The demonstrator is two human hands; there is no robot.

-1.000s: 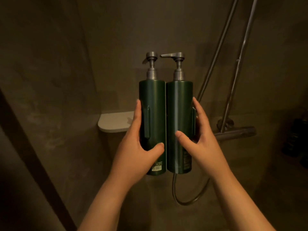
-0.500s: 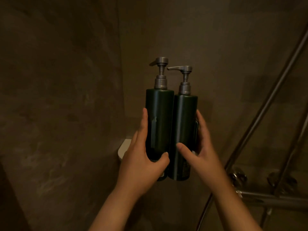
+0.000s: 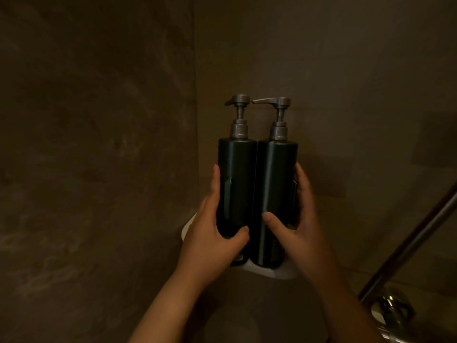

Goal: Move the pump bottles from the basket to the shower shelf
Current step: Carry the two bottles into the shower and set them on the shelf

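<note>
Two tall dark green pump bottles with grey pump heads stand upright side by side, touching. My left hand [image 3: 217, 229] grips the left pump bottle [image 3: 238, 179] low on its body. My right hand [image 3: 296, 226] grips the right pump bottle [image 3: 277, 184] the same way. Their bases are at the white corner shower shelf [image 3: 282, 273], which peeks out under and beside them in the wall corner. Whether the bases rest on the shelf I cannot tell. The basket is out of view.
Dim brown shower walls meet in a corner just behind the bottles. A metal shower rail [image 3: 408, 246] slants up at the right, with a chrome valve fitting [image 3: 393, 308] at the lower right.
Both hands have carried the bottles forward and down into the corner, down to the white shelf. The view has shifted left, so the shower rail now sits at the right edge.
</note>
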